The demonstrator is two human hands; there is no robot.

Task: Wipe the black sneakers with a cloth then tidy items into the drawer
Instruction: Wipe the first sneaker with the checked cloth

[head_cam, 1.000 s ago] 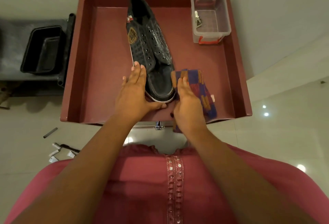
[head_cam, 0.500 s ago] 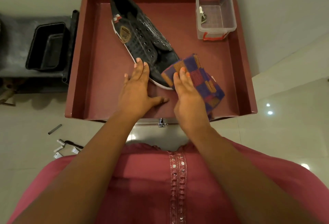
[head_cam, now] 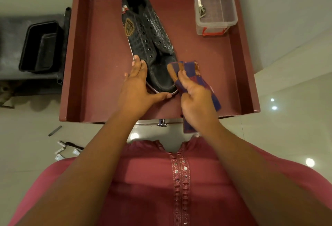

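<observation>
Sneaker (head_cam: 147, 44) bears gold crest badge, unreadable; right hand (head_cam: 195, 98) grips cloth (head_cam: 188, 71).

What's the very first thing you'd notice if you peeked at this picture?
A big black sneaker lying slantwise in the middle of a dark red drawer, steadied at its toe by the left hand. Right beside the toe, the right hand grips a blue and orange checked cloth. A clear plastic box sits in the drawer's far right corner.
</observation>
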